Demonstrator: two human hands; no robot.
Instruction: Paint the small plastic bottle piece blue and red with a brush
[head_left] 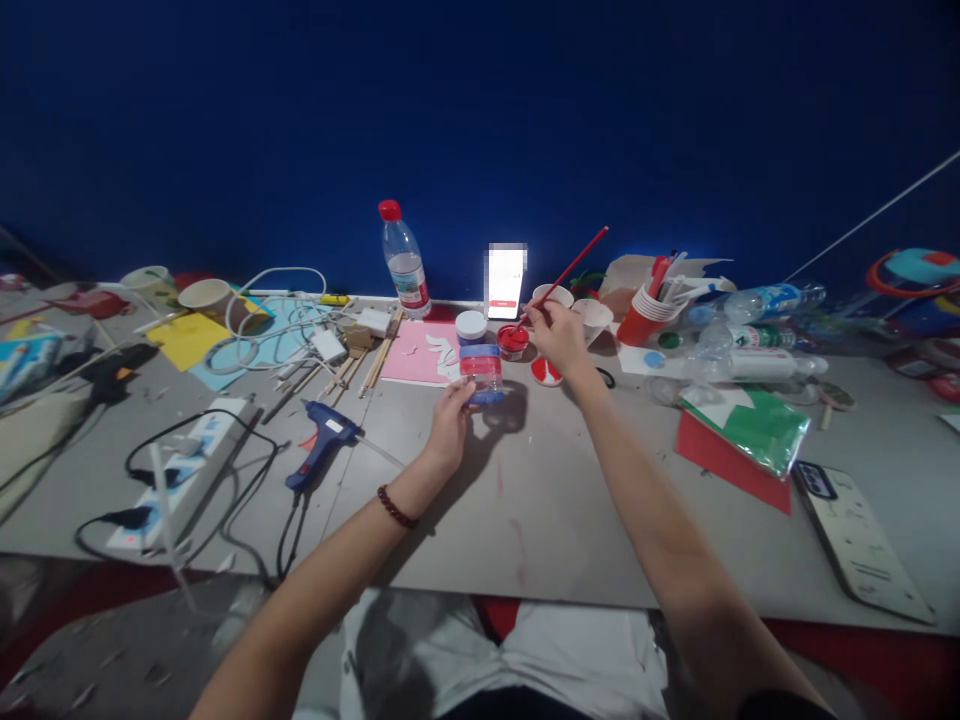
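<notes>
My left hand [450, 428] is closed around the lower side of a clear plastic cylinder [481, 372]. Blue rims edge it at top and bottom, and a red painted band runs round its upper part. In my right hand [559, 338] is a thin red paintbrush [576, 262], pinched near its lower end and slanting up to the right. Its tip is over or in a small tub of red paint [513, 343]; the bristles are hard to make out. Beside the tub lies a red-smeared lid [546, 372]. A white-lidded jar [471, 326] stands just behind the cylinder.
A lit phone [505, 285] leans at the back by a bottle [406, 265]. Leftward lie a blue glue gun [324, 440], wooden sticks [382, 350] and a power strip [187, 475]. On the right are paper cups [641, 315], plastic bottles [757, 362], coloured sheets [750, 430] and another phone [862, 540].
</notes>
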